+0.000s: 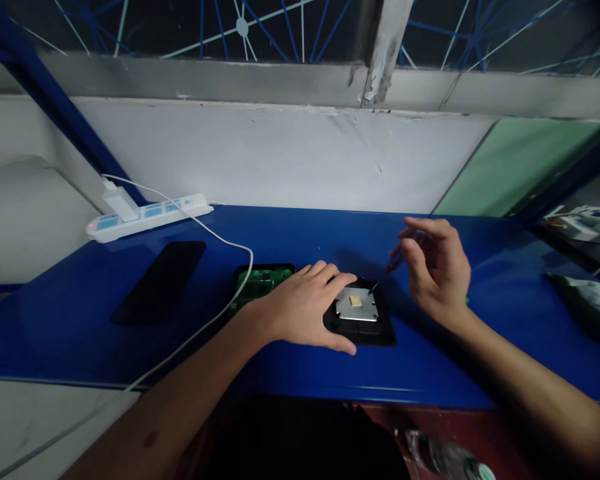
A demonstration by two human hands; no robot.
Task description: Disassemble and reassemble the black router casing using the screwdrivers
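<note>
A black casing (387,331) lies on the blue table, with a silver metal plate (367,311) on it and a small yellowish square pad (355,301) at the plate's middle. My left hand (307,303) rests over the casing's left part, thumb and fingers spread. In my right hand (437,267) is a screwdriver (393,261) with a translucent handle, held in bent fingers. Its thin shaft slants down to the plate's upper right corner. Partly behind my left hand and wrist, a green circuit board (263,283) sits in a black housing.
On the left are a dark phone-like slab (163,283) and a white power strip (175,212) with a plugged-in charger (121,202). A white cable (230,244) crosses the table (300,373). A dark packet (585,307) lies far right; a clear bottle (445,457) is below the front edge.
</note>
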